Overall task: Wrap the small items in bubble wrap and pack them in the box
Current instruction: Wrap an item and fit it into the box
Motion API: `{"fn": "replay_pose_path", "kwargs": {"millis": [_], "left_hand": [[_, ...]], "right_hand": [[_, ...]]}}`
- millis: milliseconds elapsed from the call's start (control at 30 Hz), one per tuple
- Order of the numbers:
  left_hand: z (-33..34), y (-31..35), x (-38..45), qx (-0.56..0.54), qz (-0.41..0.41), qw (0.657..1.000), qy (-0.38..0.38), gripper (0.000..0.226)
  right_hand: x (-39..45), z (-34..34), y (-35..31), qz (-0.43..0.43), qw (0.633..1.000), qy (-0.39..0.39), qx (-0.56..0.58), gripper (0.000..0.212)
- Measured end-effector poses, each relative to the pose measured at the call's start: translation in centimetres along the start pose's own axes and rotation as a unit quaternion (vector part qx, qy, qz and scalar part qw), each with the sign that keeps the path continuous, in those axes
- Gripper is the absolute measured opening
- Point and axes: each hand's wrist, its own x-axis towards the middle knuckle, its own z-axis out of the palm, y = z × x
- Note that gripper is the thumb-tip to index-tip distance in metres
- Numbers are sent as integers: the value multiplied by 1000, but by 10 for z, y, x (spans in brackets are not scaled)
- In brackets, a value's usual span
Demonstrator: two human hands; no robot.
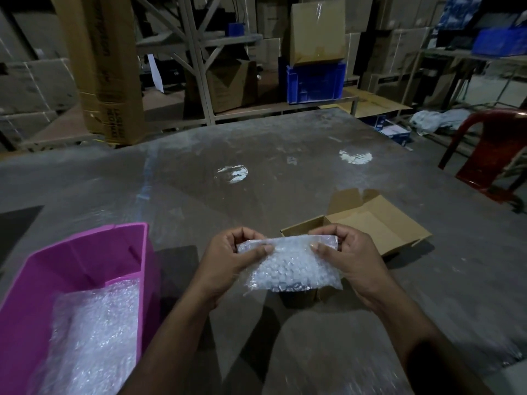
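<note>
Bubble wrap held over open carton

Grey, scuffed table surface (285, 155), wide and plastic-covered. Pink plastic bin (85, 252) at near left, with loose clear bubble wrap sheets (94, 332) inside. Small brown cardboard box (370, 223) right of centre, flaps open, interior hidden. Clear bubble wrap bundle (291, 266) held above box's near edge; contents not visible. Left hand (228, 258) pinching bundle's left top corner, right hand (350, 258) pinching right top corner, thumbs on front.

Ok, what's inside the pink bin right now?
The pink bin holds loose bubble wrap, heaped at its near end; the far end shows bare pink floor. Whether any small items lie under the wrap cannot be seen.
</note>
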Motion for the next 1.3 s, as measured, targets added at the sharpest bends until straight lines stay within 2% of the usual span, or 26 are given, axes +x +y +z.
{"fn": "replay_pose_path", "kwargs": {"millis": [100,200,333,433,500,600,667,733,800,933,1033,1133,1200,1300], "left_hand": [[0,-4,3,68,14,997,-24,11],[2,-2,2,76,11,996,-52,3],[6,-1,0,7,-8,996,-85,26],[6,-3,1,5,-12,997,-81,23],[6,-1,0,5,-18,997,-79,23],[9,-1,2,15,-2,997,-71,22],[11,-4,4,16,12,998,-55,19],[12,-5,6,11,18,999,-45,28],[10,-6,7,25,22,999,-36,32],[8,-8,10,43,4,999,-15,16],[6,-9,11,87,2,996,-31,7],[8,-10,10,120,-4,991,-51,6],[10,-10,9,75,-10,995,-59,3],[12,-8,9,10,-17,998,-68,19]], "right_hand": [[2,0,-1,-11,999,11,-40,10],[3,0,-2,-27,998,10,-47,22],[5,-5,4,-22,999,-10,-24,23],[7,-8,6,-32,999,-14,-18,8],[8,-9,8,-28,999,-8,-22,24],[12,-8,8,-15,1000,6,-1,16],[13,-7,8,-12,1000,-2,13,29],[14,-8,8,-5,1000,-12,11,37],[14,-8,7,13,1000,-19,-1,32],[14,-10,7,9,999,-7,-41,14],[12,-10,6,3,999,-18,-49,10],[12,-11,5,16,999,-15,-36,11],[13,-13,5,21,999,-8,-29,15],[14,-15,6,30,999,-8,-12,20]]}}
